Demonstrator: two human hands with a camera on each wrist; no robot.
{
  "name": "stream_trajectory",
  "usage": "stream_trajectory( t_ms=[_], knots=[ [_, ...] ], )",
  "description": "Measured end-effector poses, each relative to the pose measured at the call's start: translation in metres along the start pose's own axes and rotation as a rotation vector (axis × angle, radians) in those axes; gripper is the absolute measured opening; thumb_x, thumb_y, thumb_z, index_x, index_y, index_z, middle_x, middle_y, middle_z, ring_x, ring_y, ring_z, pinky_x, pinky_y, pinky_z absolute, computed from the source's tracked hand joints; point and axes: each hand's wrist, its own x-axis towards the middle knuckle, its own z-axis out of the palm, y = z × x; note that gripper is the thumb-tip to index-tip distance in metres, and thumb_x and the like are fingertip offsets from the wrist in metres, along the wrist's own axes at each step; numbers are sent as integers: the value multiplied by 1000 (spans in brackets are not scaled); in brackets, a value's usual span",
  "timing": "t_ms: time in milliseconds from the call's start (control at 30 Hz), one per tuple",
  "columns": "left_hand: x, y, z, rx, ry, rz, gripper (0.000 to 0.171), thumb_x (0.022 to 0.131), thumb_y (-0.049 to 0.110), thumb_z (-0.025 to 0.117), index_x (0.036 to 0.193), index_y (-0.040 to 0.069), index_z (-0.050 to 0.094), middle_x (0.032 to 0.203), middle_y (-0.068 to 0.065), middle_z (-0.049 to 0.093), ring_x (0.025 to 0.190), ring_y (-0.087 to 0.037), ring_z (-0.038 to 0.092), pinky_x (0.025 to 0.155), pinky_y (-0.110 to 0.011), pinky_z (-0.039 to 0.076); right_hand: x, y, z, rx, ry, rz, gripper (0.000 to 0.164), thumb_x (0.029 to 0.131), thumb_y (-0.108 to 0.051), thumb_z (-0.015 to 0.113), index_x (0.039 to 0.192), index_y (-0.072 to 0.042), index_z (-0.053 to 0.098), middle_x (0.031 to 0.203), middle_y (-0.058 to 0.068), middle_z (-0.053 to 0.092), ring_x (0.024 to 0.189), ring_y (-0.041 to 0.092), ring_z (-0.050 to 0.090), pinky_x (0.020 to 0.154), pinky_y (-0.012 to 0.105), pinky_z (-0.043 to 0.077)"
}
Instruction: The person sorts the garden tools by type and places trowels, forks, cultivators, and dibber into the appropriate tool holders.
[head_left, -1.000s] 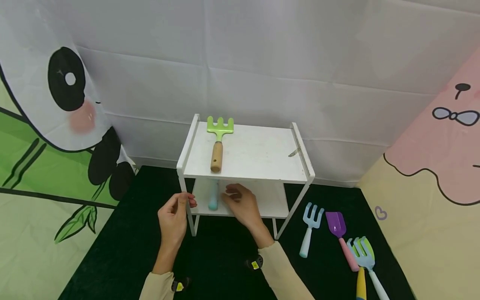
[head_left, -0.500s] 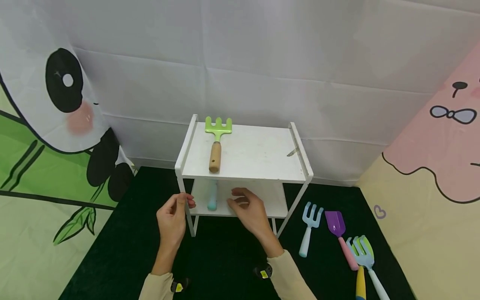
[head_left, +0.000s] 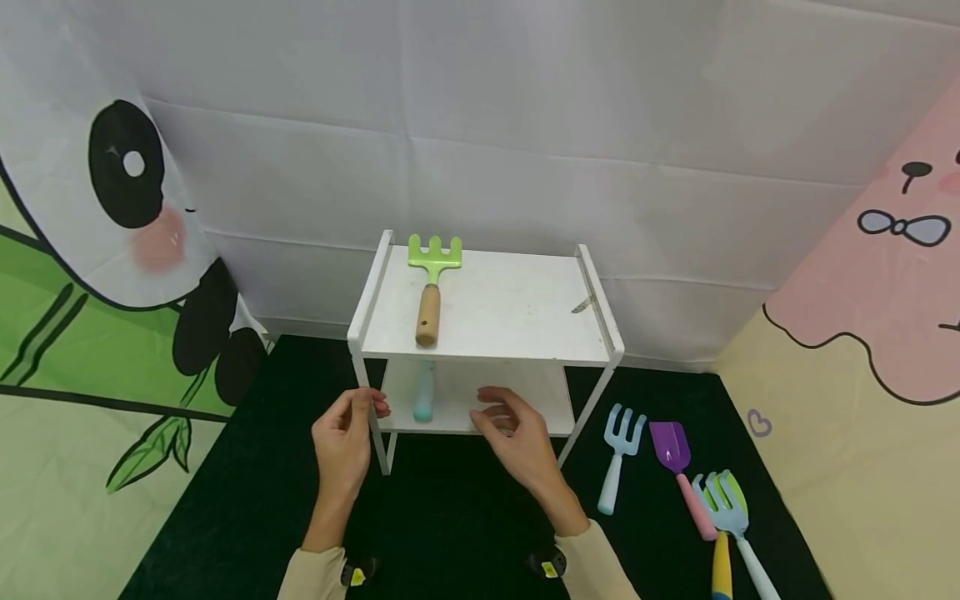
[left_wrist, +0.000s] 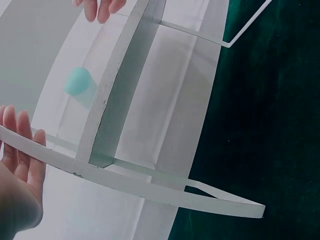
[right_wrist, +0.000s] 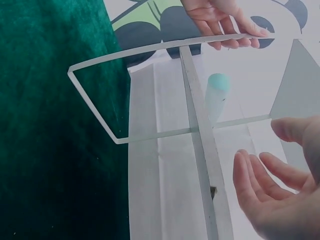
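While the left hand point(head_left: 342, 433) is pinching the left leg of the white rack point(head_left: 510, 300), its fingers are curling round only that leg. Just to its right, a blue handle point(head_left: 423, 400) is lying on the lower shelf, and the top board is hiding the rest. A green rake point(head_left: 429, 287) is lying up on top. The right hand point(head_left: 522, 437) is moving away from the blue handle, its bent fingers and thumb staying apart with nothing in them, so that tool is probably resting by itself now.

Around them, a cartoon animal point(head_left: 127, 167) is showing at the left, a dark green cloth point(head_left: 225, 492) is lying underneath, and white cloth point(head_left: 495, 108) is hanging behind. Farther right, a blue fork point(head_left: 619, 458), a purple shovel point(head_left: 673, 447) and a second blue fork point(head_left: 732, 515), crossing a yellow-handled tool point(head_left: 722, 567), are lying near a pink cartoon point(head_left: 862, 283).
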Motion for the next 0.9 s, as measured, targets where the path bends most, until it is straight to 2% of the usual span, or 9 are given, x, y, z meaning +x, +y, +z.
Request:
stream_trajectory(
  t_ms=[233,300,367,467,533,600,767,900],
  knots=[
    [0,-2,0,-2,-3,-3,30,110,12,50,95,-6,70,87,-10,71,78,-11,68,83,-18,55,-11,5,-9,-32,12,-17,36,100,-17,70,133,-4,64,130,12,66,107,24,67,95,36,56],
    [0,7,1,5,-2,-5,30,110,10,50,95,-8,69,87,-14,71,78,-11,68,82,-18,55,-14,2,-12,-33,27,-21,35,99,-14,70,132,-2,63,130,14,66,107,26,66,95,36,56],
    [0,7,1,3,3,-4,30,109,8,49,94,-8,69,86,-15,70,77,-10,68,82,-18,55,-17,3,-14,-35,34,-30,35,99,-13,70,132,-3,63,129,13,66,106,26,66,95,35,56],
    [0,6,1,9,9,-13,28,109,6,49,95,-8,69,87,-16,70,77,-9,67,82,-17,55,-21,4,-19,-44,29,-48,36,99,-16,71,132,-4,63,129,11,66,107,25,66,95,32,56],
    [0,-4,-1,6,11,-15,28,109,6,49,95,-7,70,87,-13,70,78,-8,67,82,-17,55,-24,11,-23,-52,23,-68,36,100,-19,71,133,-7,63,130,9,66,107,22,66,95,32,55],
    [0,-4,-1,5,11,-18,28,109,6,49,95,-7,70,87,-14,70,78,-8,67,81,-17,55,-27,13,-26,-55,23,-83,36,100,-19,70,133,-7,63,129,9,66,106,22,67,96,33,55],
    [-2,18,2,6,3,-6,29,109,5,48,95,-12,67,88,-26,67,77,-8,67,81,-17,54,-34,18,-33,-80,42,-112,34,99,-15,71,131,-6,64,126,9,68,104,20,67,96,36,56],
    [-3,31,4,13,-6,11,29,109,4,48,95,-13,67,86,-21,69,77,-7,66,82,-16,53,-40,24,-39,-102,57,-145,31,97,-7,71,127,-3,65,122,12,68,101,21,67,93,38,57]
  ],
)
